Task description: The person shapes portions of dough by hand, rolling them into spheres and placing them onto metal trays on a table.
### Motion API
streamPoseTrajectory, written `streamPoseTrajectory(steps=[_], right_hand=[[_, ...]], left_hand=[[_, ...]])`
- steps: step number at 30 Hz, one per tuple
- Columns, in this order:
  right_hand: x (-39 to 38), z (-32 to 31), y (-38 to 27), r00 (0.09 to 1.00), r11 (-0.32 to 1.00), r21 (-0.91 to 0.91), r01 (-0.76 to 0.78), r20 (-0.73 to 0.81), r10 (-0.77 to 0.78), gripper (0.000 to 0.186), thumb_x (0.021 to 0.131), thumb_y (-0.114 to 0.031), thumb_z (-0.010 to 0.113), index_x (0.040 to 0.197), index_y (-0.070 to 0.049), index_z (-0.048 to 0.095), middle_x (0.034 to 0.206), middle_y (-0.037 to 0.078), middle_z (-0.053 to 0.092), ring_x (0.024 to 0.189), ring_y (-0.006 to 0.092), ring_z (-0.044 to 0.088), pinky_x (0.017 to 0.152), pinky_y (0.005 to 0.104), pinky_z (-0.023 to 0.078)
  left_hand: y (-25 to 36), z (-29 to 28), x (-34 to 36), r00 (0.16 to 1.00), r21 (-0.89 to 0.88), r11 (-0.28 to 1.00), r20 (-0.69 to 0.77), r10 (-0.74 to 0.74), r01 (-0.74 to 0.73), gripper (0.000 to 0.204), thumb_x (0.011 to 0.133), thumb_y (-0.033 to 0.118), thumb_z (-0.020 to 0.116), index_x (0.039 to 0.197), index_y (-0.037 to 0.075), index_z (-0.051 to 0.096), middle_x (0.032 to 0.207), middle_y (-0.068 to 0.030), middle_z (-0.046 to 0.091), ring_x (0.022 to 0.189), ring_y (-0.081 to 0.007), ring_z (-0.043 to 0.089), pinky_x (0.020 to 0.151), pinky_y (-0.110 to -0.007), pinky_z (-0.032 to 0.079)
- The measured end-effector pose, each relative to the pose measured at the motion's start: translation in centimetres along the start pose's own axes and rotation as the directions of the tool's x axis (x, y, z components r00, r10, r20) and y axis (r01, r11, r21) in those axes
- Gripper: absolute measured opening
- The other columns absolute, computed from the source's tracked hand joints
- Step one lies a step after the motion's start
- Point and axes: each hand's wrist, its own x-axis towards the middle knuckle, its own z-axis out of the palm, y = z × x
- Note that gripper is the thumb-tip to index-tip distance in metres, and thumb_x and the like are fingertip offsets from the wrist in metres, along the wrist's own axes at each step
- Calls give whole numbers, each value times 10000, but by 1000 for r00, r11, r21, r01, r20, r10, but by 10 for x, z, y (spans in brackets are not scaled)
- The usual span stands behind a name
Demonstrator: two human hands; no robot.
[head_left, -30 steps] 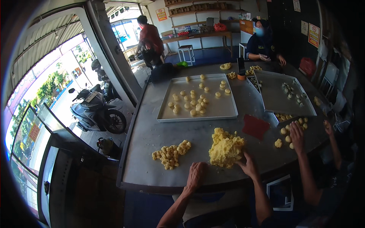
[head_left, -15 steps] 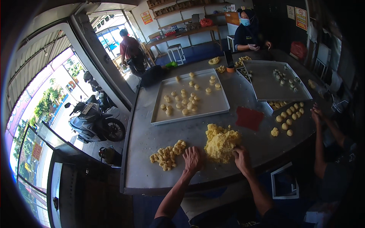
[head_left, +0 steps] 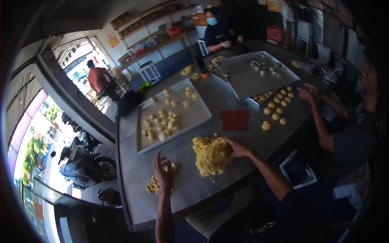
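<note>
From where I sit at a broad grey metal-topped table (head_left: pixel 135 202), the room is dim, with strong daylight pouring through wide openings on my left. Past a thick dark pillar (head_left: pixel 69 87), green trees (head_left: pixel 32 154) and a parked motorcycle (head_left: pixel 83 162) show outside beneath a corrugated roof (head_left: pixel 26 89). Ahead, a pale wall (head_left: pixel 121 48) carries wooden shelves (head_left: pixel 130 28) above a long wooden counter (head_left: pixel 162 47). A white-legged stool (head_left: pixel 150 72) stands on blue flooring (head_left: pixel 169 66) nearby. To my right, a darker wall (head_left: pixel 259 22) recedes into shadow.
</note>
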Motion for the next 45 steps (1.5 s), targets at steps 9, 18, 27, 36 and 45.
streamPoseTrajectory(steps=[9, 18, 27, 36, 45], right_hand=[[-14, 36, 1, 937, 995, -100, 21, -346, -55, 551, 714, -220, 845, 1143, 18, 593, 996, 170, 600, 996, 337, 586, 892, 431, 484], [-55, 71, -35, 855, 841, -530, -108, -482, -193, 334, 848, -26, 595, 1172, 44, 550, 1097, 159, 533, 1060, 334, 527, 864, 416, 486], [-52, 40, -50, 919, 986, -101, -132, -386, 83, 375, 835, -90, 670, 1199, -54, 586, 1124, 155, 569, 1082, 328, 556, 896, 463, 461], [-51, 37, -38, 922, 997, -71, -43, -387, 12, 243, 751, 44, 673, 992, 15, 655, 895, 207, 634, 870, 413, 622, 743, 484, 493], [-56, 23, -39, 948, 980, 136, -145, -266, 177, 356, 805, -135, 788, 1123, 0, 701, 931, 207, 667, 827, 331, 683, 722, 420, 532]], left_hand=[[-124, 28, 8, 745, 551, 580, 648, 155, -600, 80, 801, 131, 607, 812, 114, 685, 882, -67, 678, 928, -299, 631, 814, -450, 469], [-69, -14, -4, 901, 489, 864, 419, -111, -120, 275, 832, 237, 624, 873, -22, 710, 817, -198, 699, 773, -375, 674, 742, -455, 516], [-85, -43, 3, 814, 130, 905, 400, -422, 405, 258, 884, 208, 661, 957, -37, 698, 766, -66, 660, 662, -113, 571, 605, -267, 458], [-82, -10, -9, 868, 414, 793, 15, -497, 447, 165, 867, 162, 634, 966, 63, 721, 856, -157, 689, 740, -236, 657, 679, -388, 530], [-68, -17, -33, 917, 507, 861, 355, -180, -28, 205, 850, 110, 572, 959, 5, 710, 915, -242, 666, 909, -405, 631, 833, -482, 507]])
